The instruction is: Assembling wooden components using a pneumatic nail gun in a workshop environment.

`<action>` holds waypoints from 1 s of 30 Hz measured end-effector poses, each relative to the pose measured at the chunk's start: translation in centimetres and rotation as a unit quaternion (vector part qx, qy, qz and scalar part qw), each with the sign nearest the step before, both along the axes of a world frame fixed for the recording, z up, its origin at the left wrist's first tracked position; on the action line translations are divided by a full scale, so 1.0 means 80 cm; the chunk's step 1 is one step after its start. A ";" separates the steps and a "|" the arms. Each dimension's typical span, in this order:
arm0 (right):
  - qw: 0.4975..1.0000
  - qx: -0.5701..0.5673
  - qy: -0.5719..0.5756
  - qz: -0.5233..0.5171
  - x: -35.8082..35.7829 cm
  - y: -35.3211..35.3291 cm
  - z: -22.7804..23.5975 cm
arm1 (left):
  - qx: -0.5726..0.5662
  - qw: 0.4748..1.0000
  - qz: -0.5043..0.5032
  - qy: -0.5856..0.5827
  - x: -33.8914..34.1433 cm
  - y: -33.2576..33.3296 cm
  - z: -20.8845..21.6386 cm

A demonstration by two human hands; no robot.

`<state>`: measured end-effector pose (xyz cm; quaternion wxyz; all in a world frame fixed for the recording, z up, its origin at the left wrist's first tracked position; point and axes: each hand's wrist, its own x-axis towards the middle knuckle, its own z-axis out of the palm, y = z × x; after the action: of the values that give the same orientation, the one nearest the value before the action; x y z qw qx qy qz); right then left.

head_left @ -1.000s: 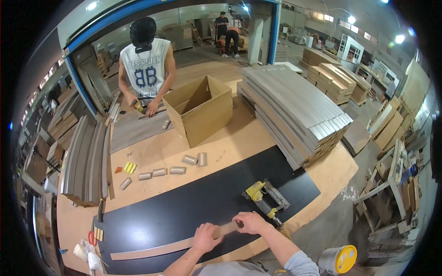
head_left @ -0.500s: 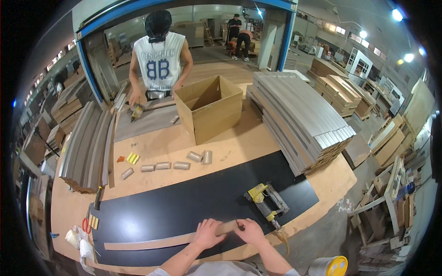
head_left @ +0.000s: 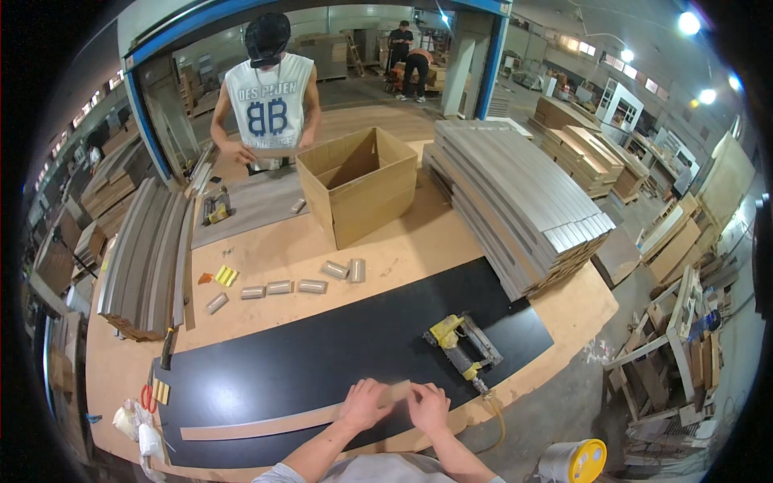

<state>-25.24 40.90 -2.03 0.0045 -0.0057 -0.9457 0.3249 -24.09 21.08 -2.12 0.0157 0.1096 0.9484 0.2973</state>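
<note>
A long, thin tan strip point(head_left: 266, 423) lies along the near side of a black panel point(head_left: 322, 362). My left hand point(head_left: 365, 404) is closed over the strip near its right end, thumb and fingers at its edges. My right hand point(head_left: 427, 407) pinches at the strip's right tip, its fingers bent and partly hiding that end. To the right of my hands, a yellow-taped nail gun point(head_left: 457, 344) lies on the panel with its hose running off the near edge.
Curved grey slats are stacked at left point(head_left: 145, 266) and right point(head_left: 515, 201). Beyond the loose wrapped rolls stands an open cardboard box point(head_left: 366, 197). Red-handled scissors point(head_left: 146, 398) and a hammer point(head_left: 167, 348) lie at left. A co-worker point(head_left: 270, 105) stands across the table.
My right hand has shifted slightly left, its fingers now closer together at the strip's tip. Across the table, the co-worker has put down a nail gun and now holds a strip in both hands.
</note>
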 end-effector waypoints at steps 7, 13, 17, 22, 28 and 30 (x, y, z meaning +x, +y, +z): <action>1.000 -0.017 -0.018 -0.009 0.003 -0.003 0.001 | 0.001 1.000 0.003 -0.030 -0.002 0.001 0.006; 0.999 -0.030 -0.030 -0.016 0.005 -0.003 0.000 | -0.004 1.000 0.009 -0.020 -0.002 0.004 0.007; 0.999 -0.012 -0.041 0.002 -0.001 0.003 0.002 | -0.002 1.000 0.012 -0.015 -0.002 0.004 0.006; 0.998 -0.036 -0.050 0.022 -0.005 0.015 0.009 | 0.007 1.000 0.019 -0.003 0.000 0.003 0.004; 1.000 0.011 0.026 0.009 0.003 0.006 0.006 | 0.009 1.000 0.021 -0.009 -0.003 0.005 0.003; 0.999 0.021 0.047 0.015 -0.003 0.011 0.001 | 0.006 1.000 0.022 -0.012 -0.006 0.005 0.004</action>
<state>-25.49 41.79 -1.97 0.0440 0.0235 -0.9512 0.3044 -24.55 21.45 -1.84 0.0201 0.0852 0.9483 0.3049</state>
